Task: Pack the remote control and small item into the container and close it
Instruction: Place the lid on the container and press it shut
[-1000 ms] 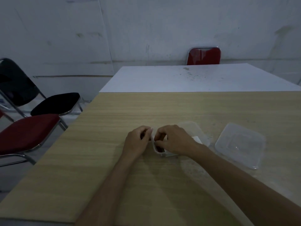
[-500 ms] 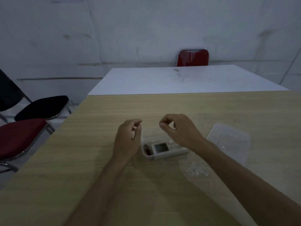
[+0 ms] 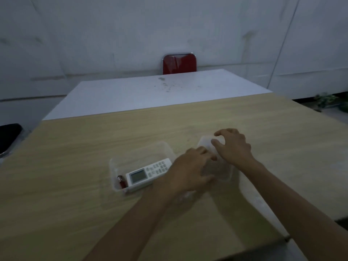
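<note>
**Both hands now on the lid**

Since half a second ago our hands have left the air above the box and crossed to the lid (image 3: 216,167), which lies flat on the wooden table (image 3: 75,185) just right of the box. Our left hand (image 3: 190,170) rests on the lid's near-left part, fingers spread and pressing down; we cannot tell whether it grips the edge. Our right hand (image 3: 232,146) sits over the lid's far end, fingers curled wide around the corner, thumb and forefinger apart, touching the plastic without a closed hold that we can see.

Uncovered, the clear box (image 3: 135,153) holds the white remote (image 3: 148,173), which lies slantwise along its near side with its screen toward the left end. Beside that end, in the near-left corner of the box, sits the small red item (image 3: 122,182). Our left wrist hides the remote's right tip.

Past the wooden table stands a white table (image 3: 150,91), with a red chair (image 3: 179,64) behind it.
</note>
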